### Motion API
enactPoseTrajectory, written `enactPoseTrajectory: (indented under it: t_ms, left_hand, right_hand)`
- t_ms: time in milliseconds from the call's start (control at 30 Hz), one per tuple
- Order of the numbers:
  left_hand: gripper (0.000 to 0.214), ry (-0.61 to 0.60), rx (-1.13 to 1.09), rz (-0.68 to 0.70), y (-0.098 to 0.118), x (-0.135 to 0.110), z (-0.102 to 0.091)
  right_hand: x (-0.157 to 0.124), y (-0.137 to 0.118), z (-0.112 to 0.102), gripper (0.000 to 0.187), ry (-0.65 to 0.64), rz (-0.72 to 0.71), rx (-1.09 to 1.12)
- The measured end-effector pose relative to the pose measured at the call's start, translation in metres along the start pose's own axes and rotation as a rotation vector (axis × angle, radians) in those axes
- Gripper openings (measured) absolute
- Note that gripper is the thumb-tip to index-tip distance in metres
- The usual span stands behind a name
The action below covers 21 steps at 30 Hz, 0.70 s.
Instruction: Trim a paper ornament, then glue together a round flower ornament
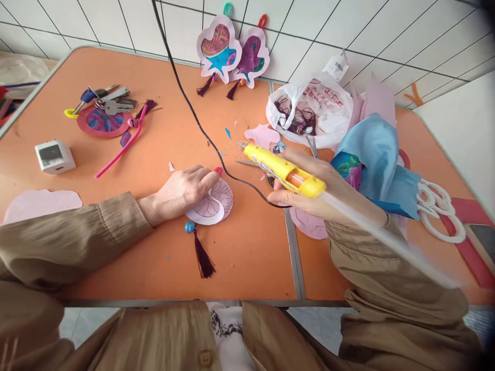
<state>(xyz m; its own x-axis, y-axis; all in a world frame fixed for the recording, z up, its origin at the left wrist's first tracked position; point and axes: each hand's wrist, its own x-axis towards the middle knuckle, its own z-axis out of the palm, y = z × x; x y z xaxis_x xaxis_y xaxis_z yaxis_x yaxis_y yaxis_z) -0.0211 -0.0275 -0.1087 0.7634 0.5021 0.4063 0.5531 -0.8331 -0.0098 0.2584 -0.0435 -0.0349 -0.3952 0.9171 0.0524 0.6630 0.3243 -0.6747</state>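
Note:
My right hand (pixel 309 170) grips a yellow hot glue gun (pixel 284 166), its nozzle pointing to the far left and a long translucent glue stick (pixel 390 239) trailing out of its back. With bent fingers my left hand (pixel 187 188) holds a small round paper piece (pixel 228 198) with petal lines drawn on it; one white edge curls up. A pink loop shows beside the fingertips. Below the piece lie a blue bead (pixel 190 227) and a dark red tassel (pixel 203 255). The black cord (pixel 197 121) crosses the table between my hands. My left fingertips are partly hidden.
Two finished-looking tassel ornaments (pixel 220 49) lean against the tiled wall. Keys (pixel 116 103) lie on a round pendant at left, near a white charger (pixel 55 156). A plastic bag of tassels (pixel 328 111), scissors (pixel 249 163) and blue satin cloth (pixel 373 149) are at right.

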Motion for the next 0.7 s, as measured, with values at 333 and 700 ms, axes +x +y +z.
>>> enactPoseTrajectory:
  t_ms: [333,700]
  left_hand:
    - [0.021,0.059,0.013,0.022,0.000,0.002,-0.001]
    - [0.022,0.084,0.009,0.030,-0.001,0.002,-0.001]
  right_hand:
    - [0.026,0.044,-0.023,0.030,0.802,-0.206,0.537]
    - [0.027,0.139,-0.092,0.024,1.333,0.045,1.026]
